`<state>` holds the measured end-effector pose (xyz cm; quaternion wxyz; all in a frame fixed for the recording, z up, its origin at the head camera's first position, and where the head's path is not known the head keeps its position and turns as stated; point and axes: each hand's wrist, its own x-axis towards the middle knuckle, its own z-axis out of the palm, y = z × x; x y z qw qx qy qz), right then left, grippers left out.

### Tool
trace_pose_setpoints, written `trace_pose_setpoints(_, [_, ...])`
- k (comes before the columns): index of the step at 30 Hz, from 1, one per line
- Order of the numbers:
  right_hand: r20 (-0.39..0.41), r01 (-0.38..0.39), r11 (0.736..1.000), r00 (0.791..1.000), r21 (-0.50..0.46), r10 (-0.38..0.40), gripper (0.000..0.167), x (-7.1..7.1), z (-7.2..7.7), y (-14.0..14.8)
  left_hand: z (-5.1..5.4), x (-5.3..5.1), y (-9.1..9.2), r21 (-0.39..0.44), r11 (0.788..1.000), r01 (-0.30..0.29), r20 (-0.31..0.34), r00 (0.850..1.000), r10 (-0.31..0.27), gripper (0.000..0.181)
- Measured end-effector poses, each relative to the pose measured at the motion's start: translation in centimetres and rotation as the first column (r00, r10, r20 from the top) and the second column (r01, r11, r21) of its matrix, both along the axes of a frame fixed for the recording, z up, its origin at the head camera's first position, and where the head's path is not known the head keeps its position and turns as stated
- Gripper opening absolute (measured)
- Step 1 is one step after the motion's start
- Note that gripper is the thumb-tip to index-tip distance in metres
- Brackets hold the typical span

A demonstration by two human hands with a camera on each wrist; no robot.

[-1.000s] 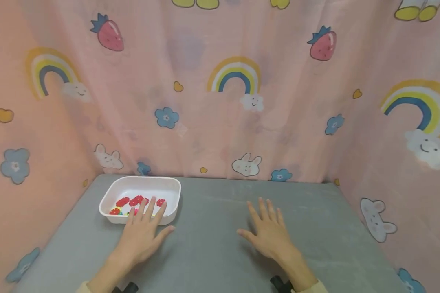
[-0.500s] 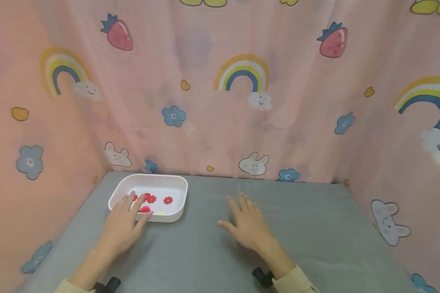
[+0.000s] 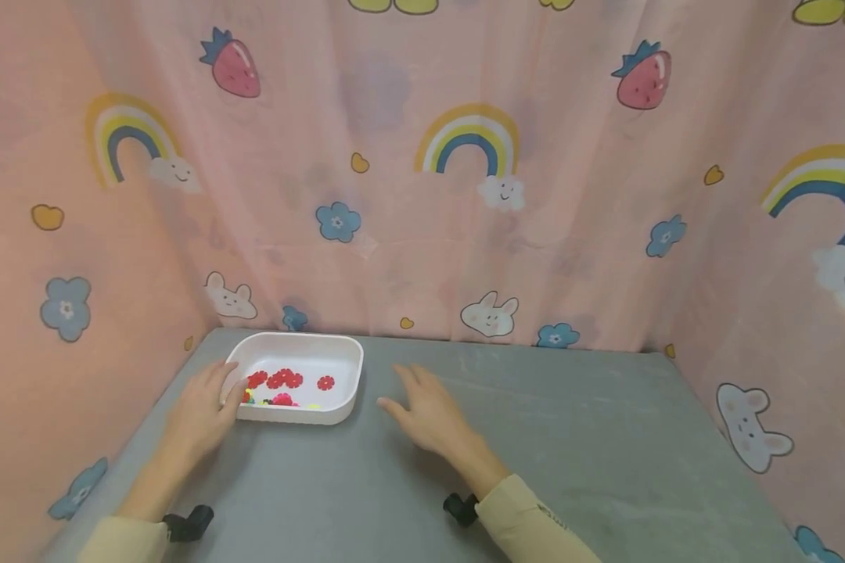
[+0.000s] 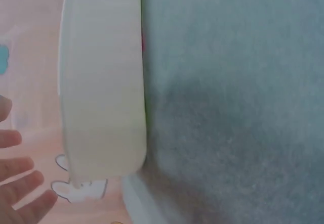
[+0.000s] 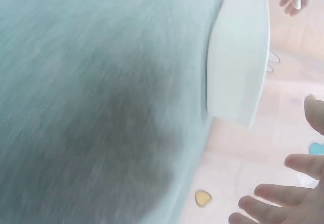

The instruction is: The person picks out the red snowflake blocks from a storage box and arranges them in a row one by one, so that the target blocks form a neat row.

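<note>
A white plastic tray (image 3: pixel 303 417) stands at the back left of the table, with several red flower-shaped pieces (image 3: pixel 285 378) and some pink, yellow and green ones inside. At the tray's left end is my left hand (image 3: pixel 199 408), fingers spread and loosely bent; it overlaps the rim in the head view, and contact cannot be told. My right hand (image 3: pixel 429 410) hovers to the right of the tray, apart from it, fingers extended and thumb toward the tray. Both wrist views show the tray's outer wall (image 4: pixel 104 82) with spread fingers and nothing held.
The grey tabletop (image 3: pixel 535 453) extends to the right and in front of the tray. A pink patterned curtain (image 3: pixel 408 258) encloses the back and both sides. Black camera mounts (image 3: pixel 190 522) sit on both wrists.
My left hand has moved left, from over the tray's front to its left end. My right hand has come left toward the tray's right side. The head view has shifted slightly.
</note>
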<state>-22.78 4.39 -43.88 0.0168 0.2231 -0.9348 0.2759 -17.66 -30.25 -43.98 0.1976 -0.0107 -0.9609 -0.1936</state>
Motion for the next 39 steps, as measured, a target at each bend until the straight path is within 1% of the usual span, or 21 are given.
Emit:
trace_pose_setpoints(4, [0.081, 0.009, 0.997, 0.997, -0.080, -0.002, 0.065, -0.9, -0.2, -1.5, -0.3, -1.0, -0.9, 0.030, 1.000, -0.002, -0.068, 0.998, 0.004, 0.045])
trace_pose_setpoints(6, [0.116, 0.015, 0.993, 0.993, -0.118, -0.001, 0.064, -1.3, -0.4, -2.2, -0.5, -1.5, -1.2, 0.061, 0.998, -0.006, -0.069, 0.998, 0.010, 0.043])
trace_pose_setpoints(10, [0.162, 0.031, 0.978, 0.987, -0.208, 0.004, 0.064, -2.1, -1.2, -3.5, -0.9, -2.3, -1.7, 0.148, 0.989, -0.024, -0.011, 1.000, 0.026, 0.044])
trace_pose_setpoints(14, [0.201, 0.054, 0.953, 0.980, -0.297, 0.007, 0.062, -2.5, -2.0, -4.6, -1.6, -3.0, -2.2, 0.210, 0.977, -0.036, 0.048, 0.998, 0.027, 0.045])
trace_pose_setpoints(16, [0.217, 0.064, 0.944, 0.976, -0.324, 0.008, 0.060, -2.6, -2.4, -5.1, -2.0, -3.3, -2.4, 0.248, 0.968, -0.045, 0.091, 0.996, 0.023, 0.047])
trace_pose_setpoints(18, [0.226, 0.062, 0.935, 0.974, -0.348, 0.020, 0.057, -2.5, -2.6, -5.5, -2.4, -3.4, -2.8, 0.293, 0.954, -0.064, 0.153, 0.988, 0.019, 0.050])
trace_pose_setpoints(20, [0.238, 0.055, 0.924, 0.970, -0.379, 0.040, 0.056, -2.4, -2.8, -5.9, -2.7, -3.5, -3.1, 0.349, 0.933, -0.087, 0.218, 0.976, 0.010, 0.054])
trace_pose_setpoints(23, [0.271, 0.056, 0.908, 0.960, -0.416, 0.065, 0.055, -2.2, -2.8, -6.3, -3.1, -3.6, -3.5, 0.420, 0.901, -0.107, 0.275, 0.961, -0.014, 0.056])
trace_pose_setpoints(25, [0.295, 0.066, 0.900, 0.953, -0.432, 0.072, 0.055, -2.1, -2.9, -6.5, -3.1, -3.6, -3.7, 0.457, 0.883, -0.109, 0.288, 0.957, -0.031, 0.056])
trace_pose_setpoints(28, [0.326, 0.083, 0.893, 0.942, -0.443, 0.074, 0.055, -2.0, -3.1, -6.7, -2.9, -3.4, -3.8, 0.491, 0.864, -0.110, 0.297, 0.954, -0.047, 0.052])
trace_pose_setpoints(29, [0.328, 0.084, 0.890, 0.942, -0.448, 0.076, 0.055, -1.9, -3.2, -6.7, -2.8, -3.3, -3.8, 0.500, 0.859, -0.110, 0.299, 0.953, -0.052, 0.052])
trace_pose_setpoints(34, [0.309, 0.084, 0.872, 0.948, -0.482, 0.080, 0.052, -1.8, -3.5, -6.6, -2.5, -3.0, -3.7, 0.537, 0.839, -0.084, 0.290, 0.953, -0.091, 0.051])
trace_pose_setpoints(37, [0.299, 0.089, 0.864, 0.951, -0.495, 0.073, 0.050, -1.7, -3.5, -6.2, -2.3, -2.9, -3.4, 0.537, 0.840, -0.074, 0.293, 0.950, -0.103, 0.052])
trace_pose_setpoints(39, [0.291, 0.096, 0.860, 0.955, -0.501, 0.062, 0.048, -1.5, -3.4, -5.7, -2.1, -2.8, -3.0, 0.528, 0.846, -0.075, 0.304, 0.947, -0.106, 0.053])
